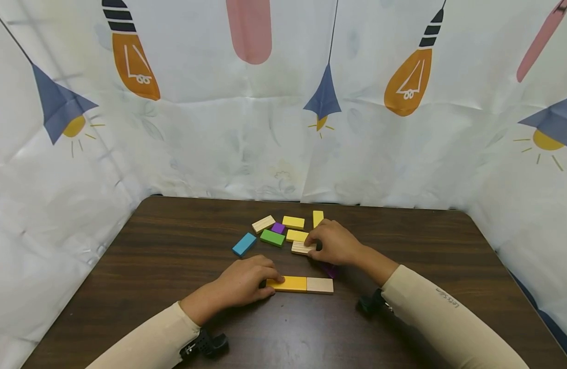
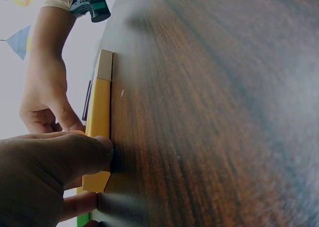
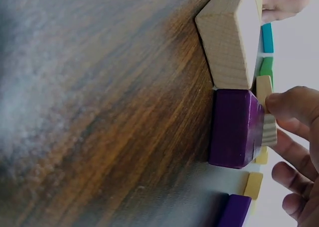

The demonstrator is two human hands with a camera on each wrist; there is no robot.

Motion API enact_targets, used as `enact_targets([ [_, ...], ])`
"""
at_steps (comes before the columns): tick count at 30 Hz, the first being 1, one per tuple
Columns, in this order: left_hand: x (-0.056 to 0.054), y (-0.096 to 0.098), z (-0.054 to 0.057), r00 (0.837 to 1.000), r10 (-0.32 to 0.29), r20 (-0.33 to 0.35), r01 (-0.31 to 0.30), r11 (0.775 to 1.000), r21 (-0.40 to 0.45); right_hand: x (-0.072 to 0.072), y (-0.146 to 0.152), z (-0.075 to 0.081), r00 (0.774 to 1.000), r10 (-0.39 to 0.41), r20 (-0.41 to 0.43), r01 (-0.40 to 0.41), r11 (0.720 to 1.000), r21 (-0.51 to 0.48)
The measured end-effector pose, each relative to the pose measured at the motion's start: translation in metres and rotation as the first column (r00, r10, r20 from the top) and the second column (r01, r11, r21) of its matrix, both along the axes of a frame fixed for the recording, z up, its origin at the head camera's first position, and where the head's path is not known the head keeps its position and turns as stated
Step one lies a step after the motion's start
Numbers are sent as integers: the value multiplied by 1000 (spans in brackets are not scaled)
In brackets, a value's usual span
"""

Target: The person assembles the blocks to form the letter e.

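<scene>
My left hand point(image 1: 246, 281) pinches the left end of an orange-yellow wooden block point(image 1: 292, 283), thumb on its near side in the left wrist view. A plain wood block point(image 1: 319, 285) lies end to end with it, forming a straight row. Behind the row, my right hand point(image 1: 334, 243) holds another plain wood block point(image 1: 301, 248) between thumb and fingers. A purple block point(image 3: 232, 130) stands against the row's right end, partly hidden by the right hand in the head view. Below it in the right wrist view lies a second purple block point(image 3: 234, 212).
Loose blocks lie behind the row: blue point(image 1: 244, 244), green point(image 1: 272, 238), a small purple one point(image 1: 278, 228), plain wood point(image 1: 263, 224) and several yellow ones point(image 1: 293, 222). They rest on a dark wooden table point(image 1: 173, 246) with a printed curtain point(image 1: 265, 143) behind.
</scene>
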State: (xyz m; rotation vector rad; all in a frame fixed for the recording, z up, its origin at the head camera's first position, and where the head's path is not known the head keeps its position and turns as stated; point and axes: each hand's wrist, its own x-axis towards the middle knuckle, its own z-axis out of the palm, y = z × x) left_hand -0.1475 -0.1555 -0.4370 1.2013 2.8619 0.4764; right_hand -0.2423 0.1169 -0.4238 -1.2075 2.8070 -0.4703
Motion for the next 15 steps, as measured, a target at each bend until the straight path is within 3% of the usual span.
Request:
enact_targets([
  [15, 0, 0, -1, 1000, 5, -3, -5, 1000, -4, -4, 3, -3, 1000, 18, 19, -18, 1000, -9],
])
